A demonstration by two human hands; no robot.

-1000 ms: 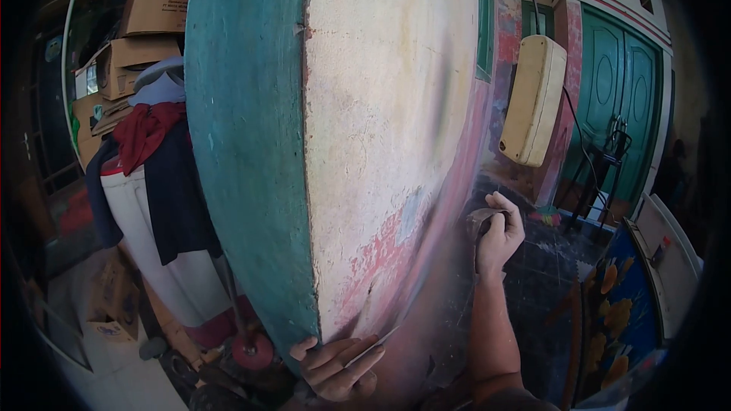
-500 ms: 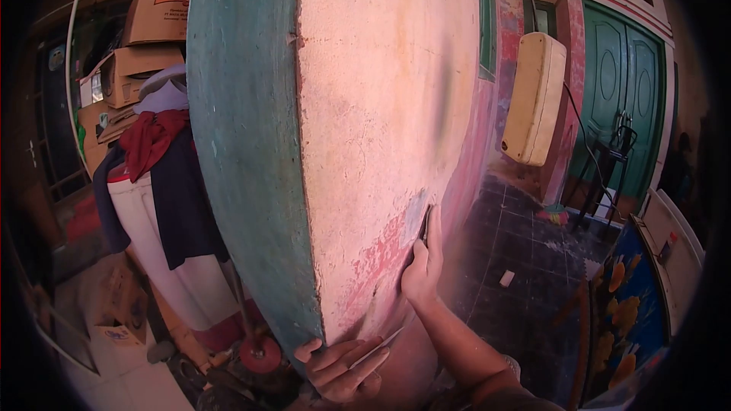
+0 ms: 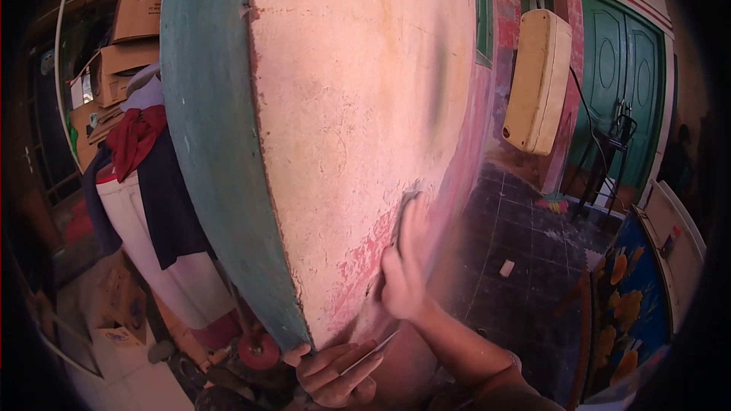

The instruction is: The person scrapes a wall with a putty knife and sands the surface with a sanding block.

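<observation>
A wall corner fills the middle, with a teal side and a pale pink face (image 3: 343, 106) whose paint is worn away low down. Against the worn patch, my right hand (image 3: 405, 270) presses a thin dark flat piece (image 3: 397, 224), its fingers pointing up along the wall. Most of that piece is hidden behind the fingers, and I cannot tell its kind. Lower down, my left hand (image 3: 339, 373) is closed around a thin, pale flat plate (image 3: 369, 354), which sticks out between the fingers. Its fingertips are close to the foot of the teal side.
At left, dark and red clothes (image 3: 137, 141) hang over a white bin (image 3: 145, 228), near stacked cardboard boxes (image 3: 137, 7). A red disc (image 3: 259, 352) lies below. Rightward are a cream box-shaped case (image 3: 537, 80), a black stool (image 3: 609, 144), green doors (image 3: 620, 68) and a flower painting (image 3: 628, 297).
The view has shifted, so the wall corner sits further left. My right hand has moved slightly left and up on the wall with the dark piece. My left hand keeps its plate.
</observation>
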